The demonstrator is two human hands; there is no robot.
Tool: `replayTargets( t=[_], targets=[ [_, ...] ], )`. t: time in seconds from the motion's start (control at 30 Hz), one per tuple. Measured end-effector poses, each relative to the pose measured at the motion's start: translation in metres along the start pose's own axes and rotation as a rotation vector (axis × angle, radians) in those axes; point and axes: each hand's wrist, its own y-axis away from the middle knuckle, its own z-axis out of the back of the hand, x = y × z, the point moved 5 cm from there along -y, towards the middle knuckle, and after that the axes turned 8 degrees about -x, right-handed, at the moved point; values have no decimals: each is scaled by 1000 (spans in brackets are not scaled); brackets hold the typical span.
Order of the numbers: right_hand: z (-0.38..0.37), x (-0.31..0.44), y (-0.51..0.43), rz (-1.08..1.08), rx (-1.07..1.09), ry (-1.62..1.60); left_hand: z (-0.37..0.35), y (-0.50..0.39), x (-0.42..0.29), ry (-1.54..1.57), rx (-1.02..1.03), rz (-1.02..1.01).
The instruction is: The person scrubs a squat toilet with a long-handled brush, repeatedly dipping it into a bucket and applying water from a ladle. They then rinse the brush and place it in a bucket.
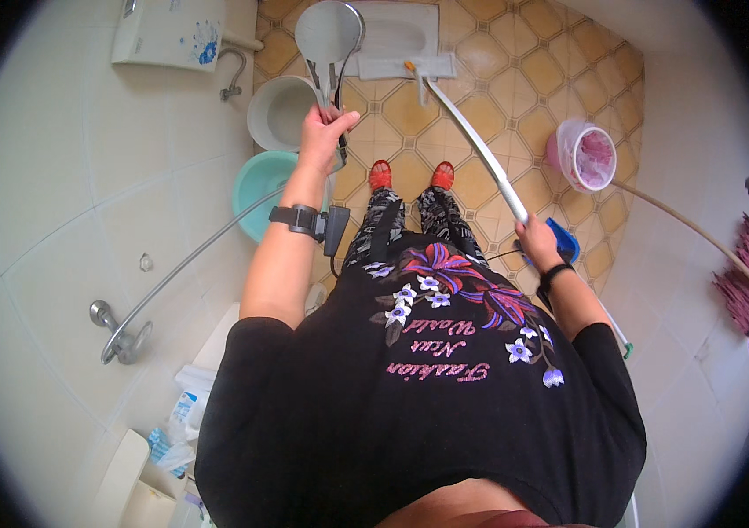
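Observation:
My left hand [329, 135] is closed around the handle of a large chrome shower head [328, 36], raised ahead of me at the left. A grey shower hose [196, 254] curves from the wall mixer tap [117, 333] towards that hand. My right hand [537, 239] grips the end of a long white handle [480, 148], which slants forward and left. At its far end is a blurred head with an orange tip [410, 66], perhaps a brush; its kind is hard to tell. That end is over the near edge of a white squat toilet [433, 33] set in the floor.
A white bucket [257, 119] and a teal basin [242, 211] stand along the left wall. At the right are a pink lined waste bin [559, 155], a blue dustpan [565, 241] and a pink mop head [740, 277]. A white cistern [170, 39] hangs upper left.

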Motion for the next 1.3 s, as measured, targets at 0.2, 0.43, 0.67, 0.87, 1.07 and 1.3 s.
replayTargets(
  t=[0.2, 0.43, 0.67, 0.87, 1.07, 1.3],
  targets=[
    [-26, 76, -30, -85, 230, -283, 14, 2, -8, -21, -12, 22],
    [-46, -5, 51, -142, 249, -32, 17, -1, -6, 4, 22, -1],
    [-64, 87, -22, -218, 293, -665, 20, -5, 2, -19, 28, -17],
    [-12, 54, 2, -325, 214, -746, 26, -16, 7, -101, -63, -11],
    [24, 33, -27, -316, 54, -662, 33, -31, 7, -91, -89, 53],
    [20, 91, -166, -288, 161, -560, 52, -39, 3, -9, -123, 27]
  ],
)
